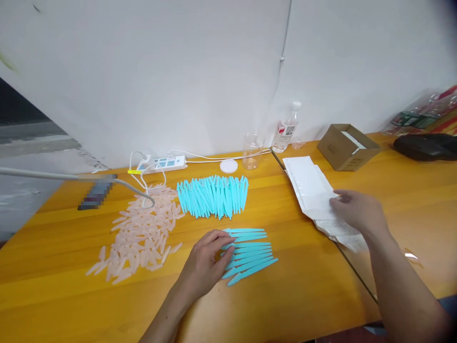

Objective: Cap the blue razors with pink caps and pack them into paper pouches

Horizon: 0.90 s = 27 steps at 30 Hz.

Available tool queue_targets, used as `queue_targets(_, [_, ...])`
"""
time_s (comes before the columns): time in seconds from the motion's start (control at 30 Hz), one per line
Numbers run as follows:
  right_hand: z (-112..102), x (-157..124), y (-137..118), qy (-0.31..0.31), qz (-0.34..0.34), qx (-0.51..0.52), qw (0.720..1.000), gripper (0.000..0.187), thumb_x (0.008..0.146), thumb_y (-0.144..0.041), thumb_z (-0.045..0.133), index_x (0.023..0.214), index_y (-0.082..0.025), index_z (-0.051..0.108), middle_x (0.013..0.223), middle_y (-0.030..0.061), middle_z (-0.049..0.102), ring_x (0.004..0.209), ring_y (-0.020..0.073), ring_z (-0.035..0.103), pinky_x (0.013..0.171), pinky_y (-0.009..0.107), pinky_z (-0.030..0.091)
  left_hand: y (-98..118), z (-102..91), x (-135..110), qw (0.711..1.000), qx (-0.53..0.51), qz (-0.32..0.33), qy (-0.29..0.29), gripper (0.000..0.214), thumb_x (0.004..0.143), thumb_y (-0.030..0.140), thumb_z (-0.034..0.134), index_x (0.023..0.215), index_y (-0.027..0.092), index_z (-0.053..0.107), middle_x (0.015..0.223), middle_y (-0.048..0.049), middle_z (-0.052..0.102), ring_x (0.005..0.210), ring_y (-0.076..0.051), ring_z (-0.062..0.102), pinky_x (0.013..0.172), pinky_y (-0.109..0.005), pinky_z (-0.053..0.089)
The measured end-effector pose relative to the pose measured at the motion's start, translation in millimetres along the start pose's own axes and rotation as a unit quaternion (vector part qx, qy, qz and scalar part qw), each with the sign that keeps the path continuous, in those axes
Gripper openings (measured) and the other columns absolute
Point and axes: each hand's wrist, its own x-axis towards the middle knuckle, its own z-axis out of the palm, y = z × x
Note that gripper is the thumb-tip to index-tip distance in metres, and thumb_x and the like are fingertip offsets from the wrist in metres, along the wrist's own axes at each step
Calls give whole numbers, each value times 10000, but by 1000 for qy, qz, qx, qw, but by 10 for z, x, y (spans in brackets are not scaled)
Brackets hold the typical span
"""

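Across the whole view: yellow wood table [303,295], a seam running from 12 to 4 o'clock.

1. Pink pieces [143,233]: loose heap, approx. 9 o'clock of centre, widest spread on the surface.
2. Turquoise heap [213,195]: sticks packed side by side, tips mostly toward me, just at 3 o'clock of the pink pieces, touching them at the edge.
3. White bags [310,183]: flat stack at 2 o'clock, lying across the seam.
4. R hand [357,209]: on the near end of the white bags, palm down, fingers curled, tips on the top bag. Whether it pinches the bag: cannot tell.
5. L hand [209,264]: at 6 o'clock, palm down, fingers loosely spread and slightly bent. Tips rest on the left ends of the turquoise row; nothing gripped.
6. Turquoise row [252,252]: approx. ten sticks laid parallel, at 6 o'clock of the turquoise heap and apart from it. Lower sticks angled a little.
7. Cardboard box [348,147]: open, at 2 o'clock beyond the bags.
8. Power strip [166,163]: at 11 o'clock, by the wall, white cables attached.
9. Water bottle [287,128]: upright, 12–1 o'clock, capped.
10. Clear cup [252,151]: upright, just at 9 o'clock of the bottle.
11. White lid [229,166]: flat, beside the cup.
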Motion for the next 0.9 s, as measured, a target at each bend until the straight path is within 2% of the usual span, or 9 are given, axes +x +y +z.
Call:
queue_targets(0.17, [-43, 5, -46, -20, 1, 17, 1000, 405, 846, -386, 524, 1156, -198, 706, 1003, 94, 736, 906, 251, 636, 796, 334, 418, 147, 86, 92, 1000, -22, 13, -10, 256, 966, 300, 549, 1142, 257, 730, 1086, -74, 679, 989, -190, 647, 871, -308, 526])
queue_targets(0.3, [-16, 38, -105, -27, -4, 0, 1000, 481, 837, -554, 530, 1082, -179, 706, 1023, 136, 721, 880, 269, 620, 749, 347, 409, 261, 134, 150, 999, -34, 14, -27, 257, 961, 289, 547, 1136, 264, 733, 1077, -66, 685, 980, -192, 646, 867, -306, 526])
queue_targets(0.4, [-42, 53, -151, -48, -7, 1, 999, 388, 796, -520, 605, 918, -167, 710, 870, 123, 706, 767, 244, 587, 685, 341, 380, 297, 130, 161, 998, -41, 9, -37, 258, 962, 300, 544, 1130, 263, 736, 1080, -70, 685, 981, -194, 645, 859, -303, 523])
queue_targets(0.5, [-181, -32, -219, -46, 1, 124, 991, 305, 804, -471, 638, 806, -168, 673, 678, 42, 611, 621, 173, 503, 620, 316, 346, 305, 117, 130, 997, -69, -7, -41, 251, 957, 331, 559, 1114, 262, 742, 1086, -77, 687, 985, -199, 637, 875, -323, 515])
queue_targets(0.57, [-291, -201, -311, -60, -15, 307, 950, 327, 795, -498, 683, 829, -176, 638, 644, -3, 562, 573, 133, 466, 585, 285, 346, 323, 127, 100, 988, -143, -51, -35, 289, 940, 376, 597, 1177, 259, 714, 1108, -88, 690, 978, -202, 637, 878, -344, 521])
queue_targets(0.63, [-348, -488, -466, -74, -29, 489, 869, 344, 773, -496, 735, 854, -199, 580, 619, -27, 555, 551, 121, 485, 558, 253, 367, 372, 160, 84, 951, -286, -116, -30, 479, 898, 439, 657, 1337, 256, 606, 1200, -122, 675, 995, -215, 652, 869, -366, 540])
queue_targets(0.7, [-315, -878, -678, -90, -50, 563, 820, 334, 814, -485, 727, 928, -236, 535, 591, -40, 582, 517, 126, 508, 520, 236, 374, 448, 211, 99, 882, -440, -169, -29, 727, 852, 498, 704, 1483, 259, 434, 1333, -169, 616, 1046, -243, 667, 878, -392, 553])
queue_targets(0.8, [-126, -1503, -994, -160, -117, 588, 784, 244, 916, -457, 630, 923, -245, 511, 662, -16, 643, 612, 146, 595, 607, 253, 473, 551, 287, 181, 796, -562, -224, -5, 863, 841, 538, 703, 1547, 257, 294, 1363, -183, 605, 1026, -252, 696, 865, -396, 563])
queue_targets(0.9, [53, -1927, -1091, -197, -162, 552, 794, 242, 975, -468, 516, 896, -240, 534, 677, -2, 627, 630, 162, 611, 617, 288, 515, 538, 304, 274, 786, -566, -244, 56, 856, 820, 466, 752, 1517, 220, 318, 1278, -142, 668, 997, -228, 703, 838, -338, 559])
